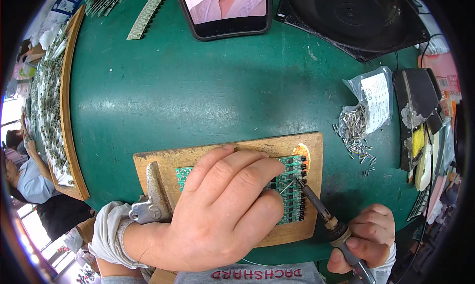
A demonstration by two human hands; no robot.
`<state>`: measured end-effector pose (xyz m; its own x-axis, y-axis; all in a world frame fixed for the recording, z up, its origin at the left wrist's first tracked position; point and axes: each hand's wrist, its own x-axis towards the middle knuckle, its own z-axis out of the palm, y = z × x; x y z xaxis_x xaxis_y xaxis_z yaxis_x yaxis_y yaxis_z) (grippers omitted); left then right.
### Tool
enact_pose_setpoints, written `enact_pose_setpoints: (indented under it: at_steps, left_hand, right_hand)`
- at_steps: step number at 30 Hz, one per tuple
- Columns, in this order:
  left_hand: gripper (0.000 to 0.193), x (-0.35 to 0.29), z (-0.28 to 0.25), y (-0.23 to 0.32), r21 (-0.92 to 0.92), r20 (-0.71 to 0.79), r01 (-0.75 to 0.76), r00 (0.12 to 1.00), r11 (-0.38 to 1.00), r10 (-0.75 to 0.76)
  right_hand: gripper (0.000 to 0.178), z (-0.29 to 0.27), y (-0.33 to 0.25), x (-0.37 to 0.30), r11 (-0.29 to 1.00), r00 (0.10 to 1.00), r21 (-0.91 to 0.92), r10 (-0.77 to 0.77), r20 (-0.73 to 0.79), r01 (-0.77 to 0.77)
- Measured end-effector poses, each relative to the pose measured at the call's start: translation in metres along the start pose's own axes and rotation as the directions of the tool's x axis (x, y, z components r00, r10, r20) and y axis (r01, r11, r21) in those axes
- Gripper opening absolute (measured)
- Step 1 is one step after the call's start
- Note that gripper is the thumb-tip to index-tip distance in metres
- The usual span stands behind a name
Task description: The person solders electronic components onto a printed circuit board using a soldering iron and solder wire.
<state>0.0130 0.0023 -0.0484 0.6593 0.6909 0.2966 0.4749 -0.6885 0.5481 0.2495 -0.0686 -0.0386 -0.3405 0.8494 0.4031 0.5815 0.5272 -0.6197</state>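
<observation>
- Person in light-blue clothing (34,187) at the left edge of the frame.
- Wood-rimmed tray (69,86), upper left, filled with many slender pieces.
- Pale, narrow circuit-board strip (147,16) near the upper left.
- Light-brown wooden board (185,157), lower centre, bearing a worn metal lever (158,190) at its left.
- Left hand (222,200) over the board, fingers bent; whether they grip the thin silvery wire (286,187) beside them, I cannot tell.
- Black-framed phone (232,27), top centre.
- Green circuit-board panel (294,175) with black components along its right edge, on the wooden board, partly under the left hand.
- Grey-handled soldering iron (330,222), tip at the panel's upper right; touching or not is unclear.
- Small metal pins (355,130) spilling from a clear plastic bag (376,98), right.
- Right hand (368,239), lower right, fingers wrapped around the iron's handle.
- Yellow sponge (418,140) in a black holder (418,88), far right.
</observation>
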Motion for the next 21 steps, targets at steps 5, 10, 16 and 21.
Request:
enact_pose_setpoints:
  at_steps: [5, 10, 16, 21]
  left_hand:
    - [0.023, -0.0004, -0.0014, 0.0009, 0.008, 0.01, 0.008, 1.0, 1.0, -0.008]
    - [0.021, 0.0006, -0.0031, 0.0031, 0.024, 0.01, 0.014, 1.0, 1.0, -0.014]
    - [0.017, 0.0003, -0.0034, 0.0094, 0.1, -0.026, 0.02, 1.0, 0.995, -0.017]
    - [0.016, -0.0032, -0.003, 0.0069, 0.096, -0.014, 0.05, 0.999, 0.994, -0.049]
  right_hand:
    - [0.033, -0.0016, -0.0009, -0.0003, 1.0, 1.0, 0.004, -0.007, 0.014, 0.007]
    - [0.035, -0.0038, -0.0021, -0.0029, 1.0, 0.999, 0.016, -0.005, -0.039, 0.005]
    - [0.035, -0.0045, -0.004, -0.0022, 1.0, 1.0, 0.009, 0.027, -0.011, -0.027]
    - [0.035, -0.001, -0.002, 0.0002, 0.999, 1.0, 0.036, 0.016, 0.016, -0.017]
